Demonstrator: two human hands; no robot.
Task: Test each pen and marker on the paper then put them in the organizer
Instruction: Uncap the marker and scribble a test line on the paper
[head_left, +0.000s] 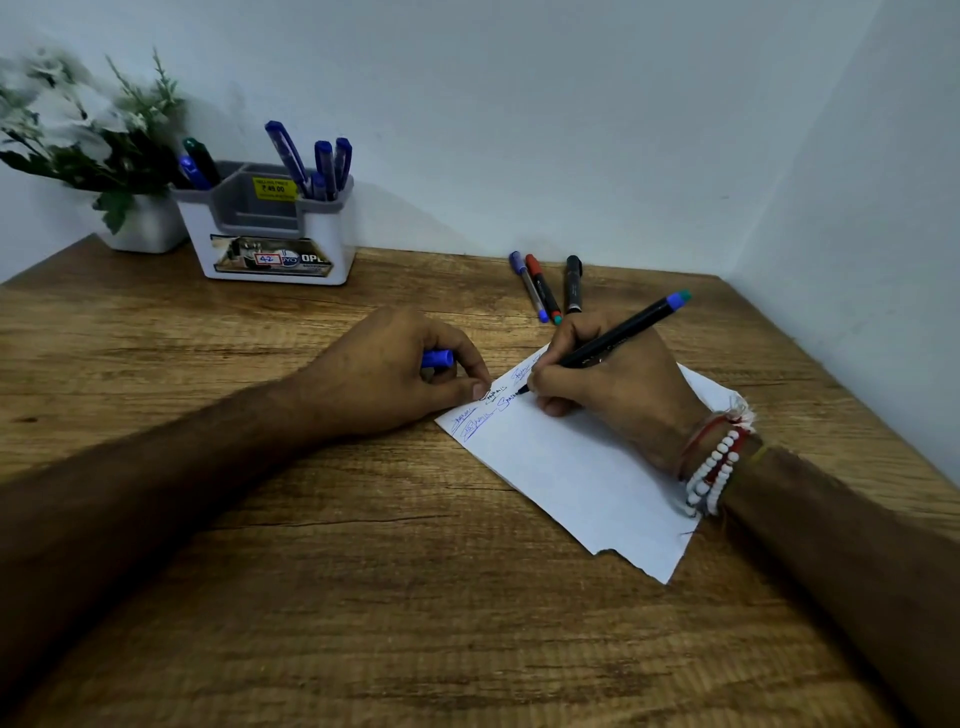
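Bare forearms (156, 483) — red thread (698, 439) and white-and-red bead bracelets (712, 478) on the right wrist (667, 434)

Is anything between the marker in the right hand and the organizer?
Nothing blocks it. Bare table lies between the marker and the organizer; the left hand, gripping a blue cap, rests just nearer than that line, and three loose pens lie beyond it.

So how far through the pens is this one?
Done: several pens stand in the organizer, and the paper carries scribbles. In hand: the right hand writes with a black marker while the left hand holds a blue cap. Left: that marker, plus three pens lying beyond the paper.
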